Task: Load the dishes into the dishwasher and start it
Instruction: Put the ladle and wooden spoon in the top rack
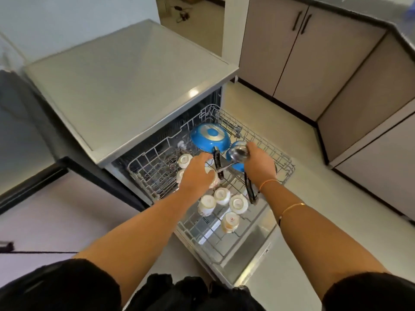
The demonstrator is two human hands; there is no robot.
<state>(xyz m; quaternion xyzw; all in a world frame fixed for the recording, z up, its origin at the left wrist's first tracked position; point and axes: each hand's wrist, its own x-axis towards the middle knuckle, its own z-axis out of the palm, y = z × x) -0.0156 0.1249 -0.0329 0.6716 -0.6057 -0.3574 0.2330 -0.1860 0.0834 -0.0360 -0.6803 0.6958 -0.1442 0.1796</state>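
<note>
Steel ladle (239,151) in right grip (258,163), above rack (284,166)

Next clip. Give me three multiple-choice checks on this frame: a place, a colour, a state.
1. Where is the larger pan? A) on the dishwasher's top B) at the far end of the pulled-out rack C) on the floor
2. What colour are both pans? A) red B) black C) blue
3. What is the right hand doing? A) holding a shiny metal utensil B) resting flat on the counter C) pulling a cabinet handle
Answers: 1 B, it lies upside down at the rack's far end; 2 C, both undersides are blue; 3 A, its fingers curl round the utensil.
</note>
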